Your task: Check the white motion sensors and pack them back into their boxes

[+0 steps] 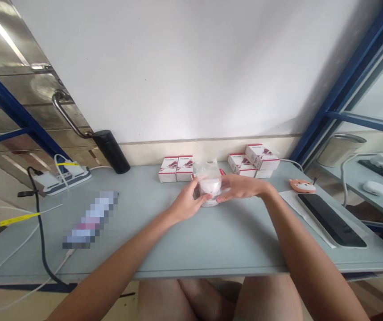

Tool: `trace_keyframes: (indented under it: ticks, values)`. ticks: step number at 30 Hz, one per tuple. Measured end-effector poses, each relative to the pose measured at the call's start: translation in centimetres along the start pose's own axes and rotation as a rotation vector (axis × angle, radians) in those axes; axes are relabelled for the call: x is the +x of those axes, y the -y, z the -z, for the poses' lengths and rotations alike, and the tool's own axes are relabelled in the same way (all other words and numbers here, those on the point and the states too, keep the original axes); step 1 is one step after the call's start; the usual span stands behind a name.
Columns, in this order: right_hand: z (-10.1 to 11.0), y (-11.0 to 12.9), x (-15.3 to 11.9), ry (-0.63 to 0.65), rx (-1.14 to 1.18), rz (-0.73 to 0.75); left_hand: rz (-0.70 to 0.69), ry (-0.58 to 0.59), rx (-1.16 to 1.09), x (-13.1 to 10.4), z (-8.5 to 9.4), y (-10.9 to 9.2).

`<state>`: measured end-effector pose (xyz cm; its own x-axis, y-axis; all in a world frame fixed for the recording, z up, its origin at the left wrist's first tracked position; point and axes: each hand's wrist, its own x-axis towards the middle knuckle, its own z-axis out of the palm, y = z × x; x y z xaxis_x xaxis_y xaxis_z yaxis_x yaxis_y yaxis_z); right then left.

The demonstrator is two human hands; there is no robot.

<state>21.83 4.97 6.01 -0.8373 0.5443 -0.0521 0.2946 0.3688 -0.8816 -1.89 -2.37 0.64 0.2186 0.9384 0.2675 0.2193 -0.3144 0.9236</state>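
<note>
Between my two hands, a little above the tabletop's middle, is a small white rounded item in a clear plastic bag (pixel 210 184). Its loose bag end sticks up at the top. My left hand (pixel 190 199) grips its left side, with the thumb across the front. From the right, my right hand (pixel 240 187) holds the other side with bent fingers. What the white item is, I cannot make out. Behind it stands a pair of red-and-white boxes (pixel 177 169) on the left. Several more boxes (pixel 260 159) are stacked on the right, and another is partly hidden behind my hands.
The grey table (pixel 164 249) meets a white wall. On the left are a blurred-out phone (pixel 90 219), a power strip (pixel 67 179) with cables and a black cylinder (pixel 111 151). A dark-screened device (pixel 331 219), a paper sheet and an orange animal-shaped item (pixel 302 185) lie right.
</note>
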Motion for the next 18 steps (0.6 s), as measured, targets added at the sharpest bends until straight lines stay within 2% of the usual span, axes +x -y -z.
trace_keyframes:
  ticks: [2, 5, 9, 14, 16, 18]
  values:
    - [0.8, -0.1, -0.8, 0.017, -0.017, -0.026, 0.02, -0.006, 0.009, 0.0, -0.2, 0.2]
    - [1.4, -0.4, -1.7, -0.045, -0.025, -0.071, 0.028, -0.036, 0.009, -0.1, -0.7, 0.3]
    - [1.3, -0.9, -1.7, -0.079, -0.096, -0.108, 0.014, -0.038, 0.151, -0.3, -1.1, 0.2]
    - [1.0, -1.0, -1.3, -0.068, -0.164, -0.174, 0.06, 0.009, 0.373, 0.1, -1.0, 0.6]
    - [0.7, -1.4, -1.2, -0.021, -0.167, -0.23, 0.015, 0.057, 0.442, 0.3, -0.7, 1.0]
    - [0.4, -2.0, -0.9, -0.118, -0.061, -0.198, -0.064, 0.119, 0.48, 0.4, -0.5, 1.2]
